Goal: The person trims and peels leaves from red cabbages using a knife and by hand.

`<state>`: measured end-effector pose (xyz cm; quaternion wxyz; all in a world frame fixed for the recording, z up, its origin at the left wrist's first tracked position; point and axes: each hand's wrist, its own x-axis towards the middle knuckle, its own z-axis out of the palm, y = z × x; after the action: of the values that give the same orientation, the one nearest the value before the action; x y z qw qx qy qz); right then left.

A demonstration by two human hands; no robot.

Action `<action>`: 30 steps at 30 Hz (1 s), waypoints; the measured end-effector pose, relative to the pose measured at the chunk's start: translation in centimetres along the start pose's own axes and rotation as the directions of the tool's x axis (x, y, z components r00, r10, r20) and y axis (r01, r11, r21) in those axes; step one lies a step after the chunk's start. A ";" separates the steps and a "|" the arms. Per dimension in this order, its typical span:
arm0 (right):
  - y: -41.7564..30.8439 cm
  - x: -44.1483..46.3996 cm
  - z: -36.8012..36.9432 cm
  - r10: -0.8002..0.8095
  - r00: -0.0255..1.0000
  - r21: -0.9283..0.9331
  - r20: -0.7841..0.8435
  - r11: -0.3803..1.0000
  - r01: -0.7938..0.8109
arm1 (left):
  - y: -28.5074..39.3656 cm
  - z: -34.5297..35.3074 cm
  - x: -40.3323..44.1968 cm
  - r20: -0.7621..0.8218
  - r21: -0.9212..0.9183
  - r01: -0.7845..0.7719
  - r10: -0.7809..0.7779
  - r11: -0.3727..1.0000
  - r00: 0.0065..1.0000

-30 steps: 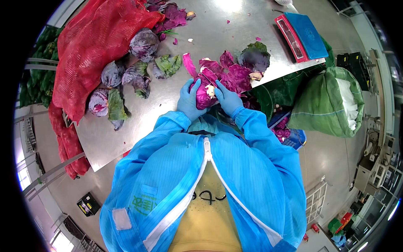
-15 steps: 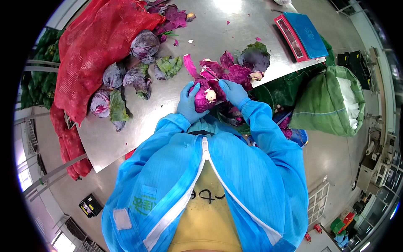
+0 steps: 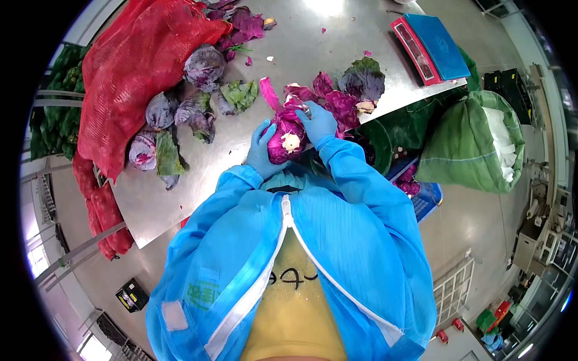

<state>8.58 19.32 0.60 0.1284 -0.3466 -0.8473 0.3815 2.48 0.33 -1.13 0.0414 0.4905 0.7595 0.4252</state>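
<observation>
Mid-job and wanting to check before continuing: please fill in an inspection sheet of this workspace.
surface: metal table, with small leaf scraps scattered on it
job's things: red cabbage, pale stem end showing
clutter: loose purple leaves beyond the cabbage; other cabbage heads beside a red mesh sack; red-and-blue device, likely a scale
grippers: gloved left hand grips the cabbage; gloved right hand beside it, a shiny item at its fingertips, too small to identify
cables: thin dark strand near the device, possibly a cord
surroundings: green sack and blue crate on the right
</observation>
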 end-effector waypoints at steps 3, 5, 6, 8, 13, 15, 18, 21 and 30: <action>-0.8 0.2 -0.1 -0.038 0.999 -0.082 0.026 0.996 0.040 | 0.0 -0.2 0.2 -0.031 -0.025 -0.015 0.014 1.000 0.999; -1.6 0.7 0.0 -0.141 0.990 -0.085 -0.013 0.987 0.140 | -0.3 -0.5 0.2 0.022 -0.006 -0.079 0.079 0.997 0.997; -1.9 1.3 0.0 -0.242 0.969 -0.089 -0.053 0.967 0.237 | -0.5 -0.6 0.2 0.078 0.010 -0.144 0.143 0.989 0.987; -3.1 1.8 -0.7 -0.340 0.935 -0.128 0.105 0.927 0.352 | -0.4 -0.5 -0.3 0.084 -0.022 -0.124 0.125 0.992 0.989; -5.2 3.2 -0.2 -0.503 0.858 -0.210 0.098 0.833 0.512 | -0.1 -0.7 0.5 0.065 0.008 -0.099 0.098 0.995 0.993; -5.0 5.1 0.1 -0.292 0.956 -0.072 -0.003 0.954 0.291 | 0.1 -1.3 0.4 0.125 0.195 -0.179 0.156 0.964 0.980; -1.4 6.1 0.5 -0.066 0.998 0.024 0.023 0.998 0.065 | -0.9 -1.7 -0.7 0.077 0.167 -0.150 0.139 0.974 0.987; 1.8 3.4 0.8 -0.100 0.995 0.418 0.027 0.905 0.079 | -1.7 -1.5 -1.0 0.007 0.059 -0.112 0.112 0.992 0.994; 2.7 0.7 -0.2 -0.007 0.737 0.427 0.676 0.819 -0.383 | -2.9 -1.7 -1.1 0.052 -0.120 -0.094 0.101 0.988 0.994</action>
<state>9.53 21.20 -1.30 -0.1224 -0.2291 -0.6531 0.7113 0.22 -1.96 -2.42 0.0710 0.5359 0.7069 0.4562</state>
